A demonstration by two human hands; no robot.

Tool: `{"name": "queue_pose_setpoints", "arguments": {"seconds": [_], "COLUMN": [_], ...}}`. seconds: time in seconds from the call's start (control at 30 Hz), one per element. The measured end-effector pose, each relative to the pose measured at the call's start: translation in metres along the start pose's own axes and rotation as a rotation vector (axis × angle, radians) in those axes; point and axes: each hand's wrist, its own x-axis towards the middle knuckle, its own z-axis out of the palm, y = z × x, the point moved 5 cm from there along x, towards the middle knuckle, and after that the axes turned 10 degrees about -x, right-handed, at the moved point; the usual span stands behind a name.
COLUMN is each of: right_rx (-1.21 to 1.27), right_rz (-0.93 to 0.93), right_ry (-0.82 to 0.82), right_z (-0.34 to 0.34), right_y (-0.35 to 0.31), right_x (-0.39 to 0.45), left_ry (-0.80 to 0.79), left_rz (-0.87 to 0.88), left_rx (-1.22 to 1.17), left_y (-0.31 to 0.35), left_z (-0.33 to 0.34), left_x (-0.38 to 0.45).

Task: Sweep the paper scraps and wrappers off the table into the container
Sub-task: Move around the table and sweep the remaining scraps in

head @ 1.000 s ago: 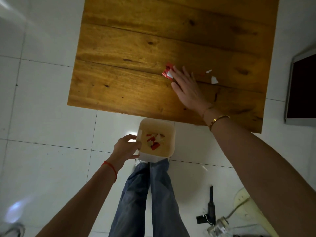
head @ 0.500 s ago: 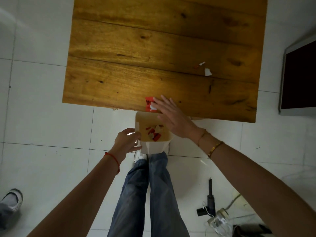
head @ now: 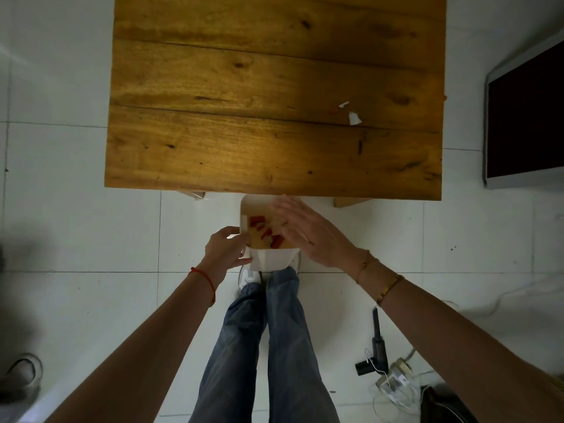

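A white square container [head: 270, 257] is held just below the near edge of the wooden table [head: 232, 141]. My left hand [head: 224, 251] grips its left wall. Red and white wrappers [head: 265, 232] lie inside it. My right hand [head: 308, 230] hovers flat over the container's right side, fingers spread, holding nothing. On the table's right part lie a white paper scrap [head: 354, 118], a smaller white strip [head: 344, 104] and a tiny red bit [head: 334, 110].
White tiled floor surrounds the table. A dark-screened monitor [head: 525, 123] lies on the floor at the right. Cables and a black tool [head: 377, 346] sit near my right leg. A shoe [head: 23, 374] shows at the lower left.
My right hand swept the red wrapper from mid-table to the near edge and over it into the container. The hand now hovers above the container.
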Motion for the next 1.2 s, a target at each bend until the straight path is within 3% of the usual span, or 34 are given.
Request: {"name": "queue_pose_setpoints", "arguments": {"seconds": [0.3, 0.63, 0.83, 1.2], "right_rx": [-0.137, -0.111, -0.099, -0.146], "right_rz": [0.281, 0.416, 0.37, 0.024], "right_ry": [0.327, 0.295, 0.281, 0.08], "right_z": [-0.086, -0.121, -0.127, -0.066], "right_y": [0.073, 0.141, 0.142, 0.091], "right_x": [0.02, 0.065, 0.095, 0.052], "left_ry": [-0.027, -0.045, -0.033, 0.006], "left_rz": [-0.004, -0.017, -0.027, -0.02], "left_rx": [0.028, -0.04, -0.05, -0.035], "left_y": [-0.005, -0.003, -0.001, -0.002], "left_z": [0.031, 0.07, 0.077, 0.078], "left_x": [0.0, 0.01, 0.013, 0.013]}}
